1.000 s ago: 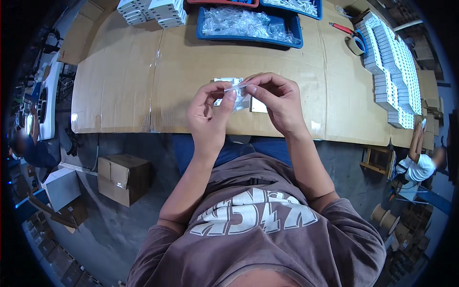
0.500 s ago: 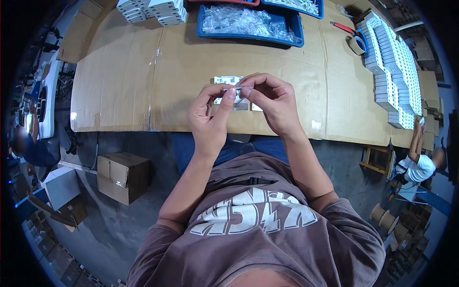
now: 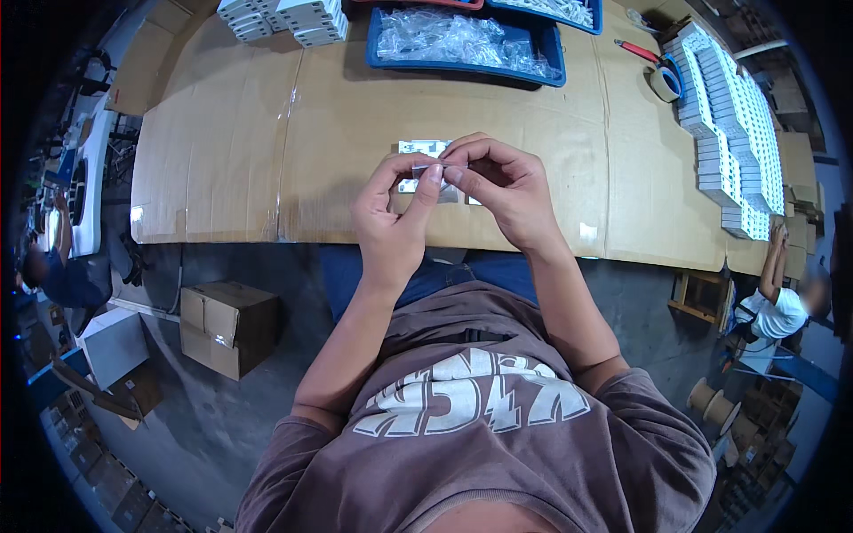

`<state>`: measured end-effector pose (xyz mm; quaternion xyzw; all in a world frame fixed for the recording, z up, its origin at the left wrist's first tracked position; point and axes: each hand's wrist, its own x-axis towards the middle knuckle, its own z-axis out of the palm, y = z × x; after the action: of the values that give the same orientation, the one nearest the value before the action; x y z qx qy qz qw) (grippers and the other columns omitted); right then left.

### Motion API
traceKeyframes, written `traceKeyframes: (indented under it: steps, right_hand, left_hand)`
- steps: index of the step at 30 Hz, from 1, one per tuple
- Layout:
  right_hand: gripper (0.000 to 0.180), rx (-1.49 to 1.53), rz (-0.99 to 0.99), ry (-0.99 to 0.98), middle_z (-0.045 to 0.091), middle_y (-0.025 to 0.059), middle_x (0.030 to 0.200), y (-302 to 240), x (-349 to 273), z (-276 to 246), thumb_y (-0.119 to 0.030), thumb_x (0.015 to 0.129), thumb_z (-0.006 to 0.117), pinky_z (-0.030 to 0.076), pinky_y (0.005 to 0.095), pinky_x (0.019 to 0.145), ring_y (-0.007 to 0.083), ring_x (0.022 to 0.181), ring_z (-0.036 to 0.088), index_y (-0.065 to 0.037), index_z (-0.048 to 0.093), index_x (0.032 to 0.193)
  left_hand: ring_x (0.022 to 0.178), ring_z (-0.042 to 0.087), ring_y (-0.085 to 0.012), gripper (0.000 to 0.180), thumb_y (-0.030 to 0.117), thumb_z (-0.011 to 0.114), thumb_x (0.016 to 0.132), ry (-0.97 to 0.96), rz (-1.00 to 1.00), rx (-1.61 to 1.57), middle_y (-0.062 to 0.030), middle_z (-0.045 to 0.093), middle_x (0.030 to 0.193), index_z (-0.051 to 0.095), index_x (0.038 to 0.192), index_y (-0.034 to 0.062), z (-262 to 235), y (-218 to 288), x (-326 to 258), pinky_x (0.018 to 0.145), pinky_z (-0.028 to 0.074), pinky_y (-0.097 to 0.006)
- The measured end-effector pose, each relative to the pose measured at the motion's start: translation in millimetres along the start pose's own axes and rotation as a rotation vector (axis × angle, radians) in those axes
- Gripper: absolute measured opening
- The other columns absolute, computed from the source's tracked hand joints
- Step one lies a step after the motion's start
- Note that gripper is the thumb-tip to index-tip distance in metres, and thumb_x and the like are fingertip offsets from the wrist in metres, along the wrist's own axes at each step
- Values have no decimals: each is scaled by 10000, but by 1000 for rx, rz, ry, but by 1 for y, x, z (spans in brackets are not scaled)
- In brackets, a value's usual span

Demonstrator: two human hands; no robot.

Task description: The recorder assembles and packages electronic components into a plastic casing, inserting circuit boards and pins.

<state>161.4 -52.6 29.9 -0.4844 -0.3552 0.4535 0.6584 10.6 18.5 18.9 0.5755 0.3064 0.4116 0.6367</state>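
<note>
My left hand (image 3: 395,211) and my right hand (image 3: 508,188) are raised close together over the near middle of the table, thumbs and fingertips pinched. Between them is a small piece of clear plastic (image 3: 424,169), which looks like a little transparent bag. Its outline and whatever it may contain are too small to make out. Below and behind the fingers lies a white box or panel with dark openings (image 3: 420,147), mostly covered by my hands.
Cardboard covers the table (image 3: 213,169). At the back, a blue tray (image 3: 462,71) holds many clear plastic bags, with another blue tray (image 3: 597,18) of white pieces beyond. White boxes (image 3: 724,115) are stacked right, near a tape roll (image 3: 665,84). Co-workers sit at both sides.
My right fingertips have shifted slightly left, nearer the left ones. The clear plastic between them has changed its angle. The person at the right has moved their hands a little.
</note>
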Motion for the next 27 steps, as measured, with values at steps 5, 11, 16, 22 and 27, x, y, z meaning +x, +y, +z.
traceKeyframes:
  steps: [5, 11, 16, 22, 27]
  right_hand:
    - [106, 30, 13, 19, 700, 68, 1079, 2, 1, 1, 7, 957, 715, 540, 271, 908, 127, 1012, 663, 42, 717, 1058]
    - [71, -118, -95, 32, 703, 82, 1017, 7, 5, -6, 11, 925, 741, 507, 256, 800, 120, 906, 638, 28, 761, 991]
    - [87, -243, -73, 135, 698, 37, 938, 6, 5, -4, -38, 924, 762, 474, 235, 721, 89, 812, 599, 5, 773, 999]
    - [122, -411, -44, 10, 741, 41, 965, -1, -4, -20, -87, 954, 751, 507, 234, 728, 82, 829, 647, -9, 735, 1046]
    - [121, -498, -143, -77, 743, 60, 927, 1, -9, -24, -96, 925, 771, 535, 250, 702, 116, 830, 679, -1, 735, 990]
  left_hand:
    - [947, 632, -124, 135, 89, 720, 981, 11, 67, 23, -49, 694, 993, 688, 1047, -24, 1, -3, 0, 886, 493, -272]
    - [949, 655, -136, 119, 95, 720, 986, 3, 136, 58, -58, 719, 983, 705, 1013, -19, -4, -10, 3, 880, 498, -279]
    - [955, 669, -151, 210, 176, 657, 1044, -2, 18, 24, -75, 732, 1048, 710, 1110, -16, -5, -9, 11, 899, 503, -286]
    - [1046, 669, -179, 508, 459, 436, 1118, -110, -567, -368, -85, 700, 1185, 636, 1299, 28, -28, -38, 17, 952, 522, -351]
    - [990, 670, -152, 334, 294, 589, 1078, -42, -547, -495, -72, 706, 1107, 695, 1226, 14, -21, -30, 14, 906, 552, -354]
